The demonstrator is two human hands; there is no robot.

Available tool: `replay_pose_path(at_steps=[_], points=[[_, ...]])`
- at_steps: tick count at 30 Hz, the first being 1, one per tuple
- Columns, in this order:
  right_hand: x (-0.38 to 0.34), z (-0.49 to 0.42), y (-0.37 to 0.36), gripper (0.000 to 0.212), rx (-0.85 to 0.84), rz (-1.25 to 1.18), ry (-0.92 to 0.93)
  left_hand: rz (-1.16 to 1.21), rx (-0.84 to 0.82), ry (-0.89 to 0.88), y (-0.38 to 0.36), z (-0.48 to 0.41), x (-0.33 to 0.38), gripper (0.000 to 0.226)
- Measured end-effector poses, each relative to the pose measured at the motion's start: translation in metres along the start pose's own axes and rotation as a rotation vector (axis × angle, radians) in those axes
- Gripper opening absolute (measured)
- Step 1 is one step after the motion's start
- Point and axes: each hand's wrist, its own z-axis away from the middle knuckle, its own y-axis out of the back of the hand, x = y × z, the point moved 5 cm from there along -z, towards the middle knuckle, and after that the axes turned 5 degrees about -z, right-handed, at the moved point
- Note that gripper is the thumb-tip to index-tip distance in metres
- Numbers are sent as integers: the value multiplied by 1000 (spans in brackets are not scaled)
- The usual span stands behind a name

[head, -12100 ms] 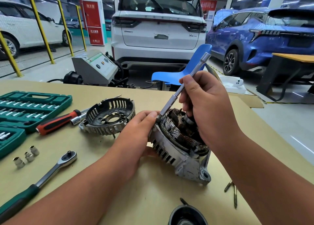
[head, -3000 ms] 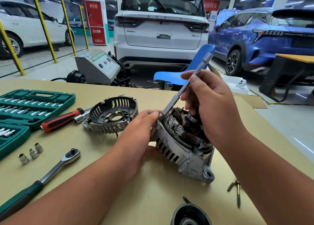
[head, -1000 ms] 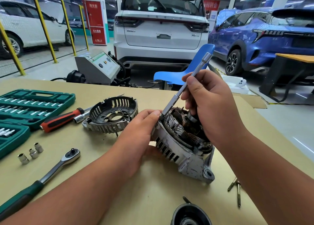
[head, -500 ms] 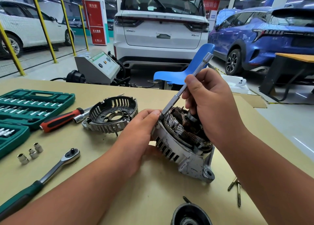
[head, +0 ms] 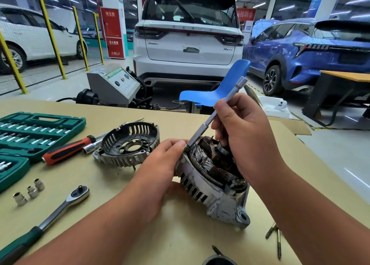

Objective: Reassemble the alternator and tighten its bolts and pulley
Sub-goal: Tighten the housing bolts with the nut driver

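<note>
The silver alternator housing stands tilted on the tan table, its copper windings showing on top. My left hand grips its left side, fingertips at the rim. My right hand pinches a slim steel extension bar that leans up to the right, its lower tip seated at the housing's upper left rim. The ribbed rear end cover lies loose to the left. Long bolts lie at the lower right. A black round part, cut off by the frame, sits at the bottom edge.
A green socket case lies open at the left, with a red-handled screwdriver, a ratchet and three loose sockets near it. Beyond the table's far edge are a blue chair, a grey machine and parked cars.
Almost nothing differs: both hands keep their grip, and my right hand's fingers shift slightly around the bar while its tip stays at the same spot on the rim.
</note>
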Motion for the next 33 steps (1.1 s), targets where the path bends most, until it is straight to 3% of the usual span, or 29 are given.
replay_pose_path(at_steps=[33], points=[[2,0,1,22,18,-18,-53,-12,1,-9,-2,3,4,26]])
